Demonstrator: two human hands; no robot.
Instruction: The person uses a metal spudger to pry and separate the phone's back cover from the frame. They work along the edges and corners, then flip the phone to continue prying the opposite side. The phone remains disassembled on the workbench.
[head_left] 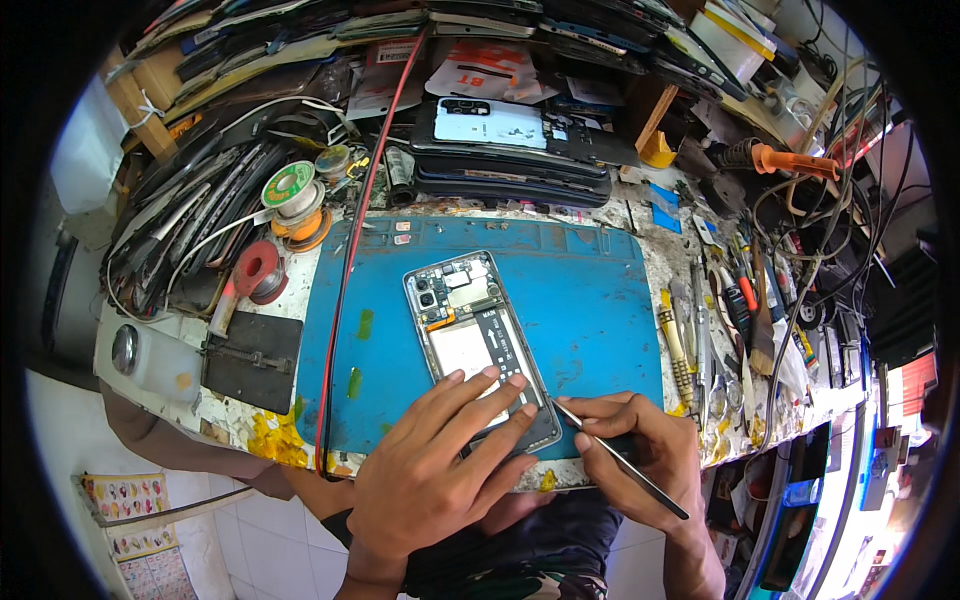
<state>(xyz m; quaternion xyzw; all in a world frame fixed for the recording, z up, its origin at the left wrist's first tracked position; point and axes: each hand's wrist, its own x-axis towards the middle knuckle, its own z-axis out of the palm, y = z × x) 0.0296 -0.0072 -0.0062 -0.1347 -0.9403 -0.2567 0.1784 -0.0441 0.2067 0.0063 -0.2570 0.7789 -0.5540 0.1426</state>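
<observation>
Green label with small print rings a spool of solder (277,196) on the counter (640,205), at ten o'clock from the phone (434,345) I have before me. At nine sits a dark plate (250,372), just left of the blue mat (590,310). My left hand (430,475) is at about seven o'clock, fingers spread flat across the phone's lower part, gripping nothing. Back off, the phone lies on the mat, its long axis slanting from eleven o'clock, where the camera end points, to five. White lettering and an arrow mark the black strip beside its pale battery (460,348). Straight up at twelve, a stacked phone's pale-blue back (510,128) carries faint lettering, and a packet (455,78) beyond it bears orange-red print. My right hand (657,440), at four, pinches a slim metal tool (650,487), its tip at the phone's right edge; whether it touches, I cannot tell. An orange-handled tool (795,163) is at two.
</observation>
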